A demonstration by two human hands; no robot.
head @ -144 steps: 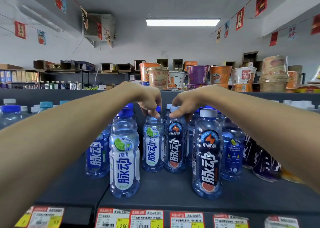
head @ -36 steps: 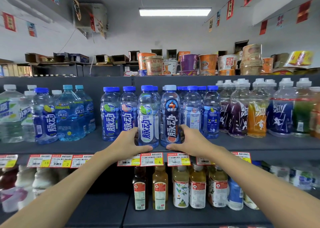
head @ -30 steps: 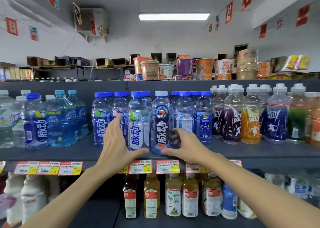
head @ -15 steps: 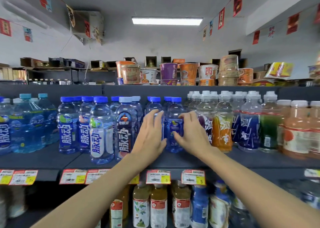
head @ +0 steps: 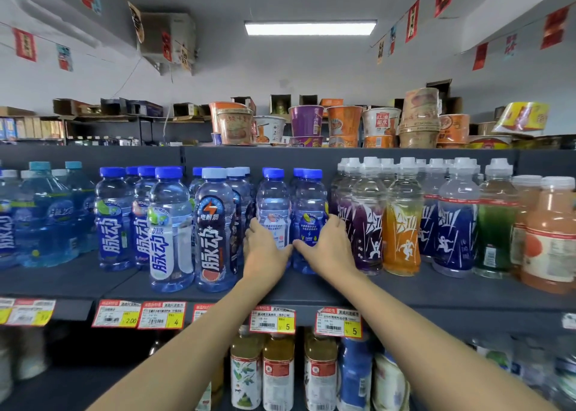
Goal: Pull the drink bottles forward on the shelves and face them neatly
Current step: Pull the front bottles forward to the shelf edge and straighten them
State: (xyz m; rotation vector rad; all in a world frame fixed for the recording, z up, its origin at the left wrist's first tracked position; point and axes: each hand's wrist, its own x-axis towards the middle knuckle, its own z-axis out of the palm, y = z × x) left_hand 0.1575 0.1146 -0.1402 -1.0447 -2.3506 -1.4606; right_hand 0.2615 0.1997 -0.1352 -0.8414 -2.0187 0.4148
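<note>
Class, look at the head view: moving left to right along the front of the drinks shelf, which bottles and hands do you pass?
Pale-label bottle → dark-label bottle → left hand → right hand → purple bottle → orange bottle → dark blue bottle → green bottle.

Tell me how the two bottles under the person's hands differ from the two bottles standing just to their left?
The two held bottles, under the left hand and right hand, stand farther back on the shelf; the dark-label bottle and white-label bottle stand nearer the front edge. The held pair show small print toward the camera; the other two show big brand characters. All four are clear, upright and capped in blue.
</note>
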